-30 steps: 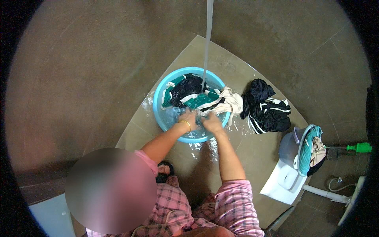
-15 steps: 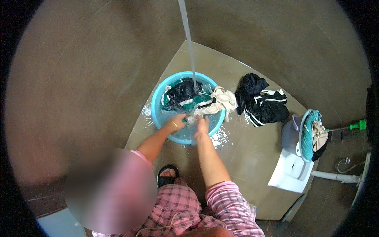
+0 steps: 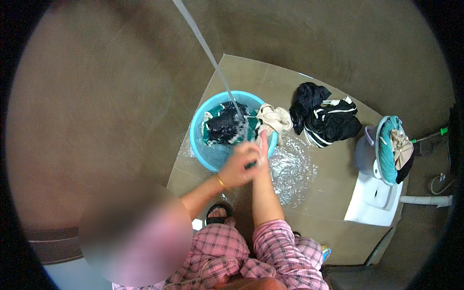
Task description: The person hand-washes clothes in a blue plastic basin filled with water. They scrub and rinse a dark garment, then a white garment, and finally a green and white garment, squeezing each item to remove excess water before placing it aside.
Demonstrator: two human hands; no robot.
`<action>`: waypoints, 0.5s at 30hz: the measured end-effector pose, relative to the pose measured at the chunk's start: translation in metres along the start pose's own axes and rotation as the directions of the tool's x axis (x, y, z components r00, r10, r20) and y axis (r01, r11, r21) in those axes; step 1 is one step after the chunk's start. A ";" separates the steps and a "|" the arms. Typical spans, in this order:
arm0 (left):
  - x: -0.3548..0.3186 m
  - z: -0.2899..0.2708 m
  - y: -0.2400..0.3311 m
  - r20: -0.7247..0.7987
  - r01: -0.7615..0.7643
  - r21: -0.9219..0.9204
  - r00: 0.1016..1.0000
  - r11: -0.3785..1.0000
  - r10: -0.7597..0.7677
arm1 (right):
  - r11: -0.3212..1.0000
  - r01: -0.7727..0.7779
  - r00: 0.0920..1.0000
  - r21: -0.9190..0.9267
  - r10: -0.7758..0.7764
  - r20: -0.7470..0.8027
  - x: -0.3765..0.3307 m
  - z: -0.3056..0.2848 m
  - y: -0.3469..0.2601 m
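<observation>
A light-blue tub (image 3: 195, 145) of water holds soaked black cloth (image 3: 224, 123) with green and white cloth around it. Over its front right rim, my two hands are together. My left hand (image 3: 239, 162), a gold bangle on its wrist, is blurred and curled against my right hand, with something small and dark green showing within the curl. My right hand (image 3: 263, 147) points away from me, its visible fingers stretched out just short of a beige cloth (image 3: 274, 118) draped over the right rim. The left hand partly covers it.
A water stream (image 3: 208, 50) falls into the tub. Black clothes with white stripes (image 3: 333, 121) lie on the wet tiled floor (image 3: 309, 193). Further right, a grey bucket (image 3: 367, 152) heaped with teal and beige cloth stands by a white squat toilet pan (image 3: 369, 203). Walls close in behind.
Both hands have lifted out of the tub water and come together at its front right. They have let go of the pale cloth. Water has splashed across the floor right of the tub.
</observation>
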State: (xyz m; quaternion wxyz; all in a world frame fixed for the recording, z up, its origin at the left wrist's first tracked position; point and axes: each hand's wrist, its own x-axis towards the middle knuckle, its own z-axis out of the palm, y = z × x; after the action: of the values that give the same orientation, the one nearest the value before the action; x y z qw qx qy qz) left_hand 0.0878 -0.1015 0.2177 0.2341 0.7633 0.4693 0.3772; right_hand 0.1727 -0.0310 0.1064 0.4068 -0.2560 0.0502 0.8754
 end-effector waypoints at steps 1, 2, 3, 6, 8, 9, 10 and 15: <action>-0.005 0.018 0.017 -0.024 -0.025 -0.066 0.999 0.997 0.024 | 0.999 0.053 0.998 0.011 -0.053 0.016 -0.009 0.018 -0.004; -0.010 0.031 0.031 0.042 0.048 -0.094 0.998 0.994 -0.044 | 0.995 0.096 0.995 0.029 -0.097 0.035 -0.018 0.038 -0.005; -0.008 0.043 0.031 0.059 0.044 0.030 0.997 0.999 -0.046 | 0.952 -0.206 0.959 0.228 0.151 0.239 -0.021 0.023 -0.015; 0.006 0.062 -0.034 -0.203 0.344 -0.038 0.917 0.938 -0.345 | 0.915 -0.216 0.827 0.342 -0.015 0.562 0.015 -0.026 0.015; 0.031 0.038 -0.102 -0.346 0.567 -0.033 0.766 0.823 -0.542 | 0.965 0.245 0.969 0.092 -0.242 -0.037 0.000 0.012 0.050; 0.043 0.035 -0.108 -0.313 0.613 0.096 0.766 0.784 -0.561 | 0.982 0.178 0.982 0.064 -0.174 -0.073 0.010 -0.005 0.049; 0.056 0.034 -0.106 -0.284 0.633 0.228 0.770 0.740 -0.572 | 0.992 0.117 0.989 0.040 -0.112 -0.101 0.020 -0.010 0.040; -0.013 0.070 -0.057 -0.123 0.276 0.208 0.959 0.938 -0.255 | 0.988 0.001 0.992 0.153 -0.021 0.126 -0.022 0.002 0.009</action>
State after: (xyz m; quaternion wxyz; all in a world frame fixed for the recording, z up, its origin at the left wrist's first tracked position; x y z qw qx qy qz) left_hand 0.1094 -0.0880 0.1304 0.1733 0.6957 0.6180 0.3226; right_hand 0.1775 -0.0518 0.1177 0.4323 -0.1680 0.0897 0.8814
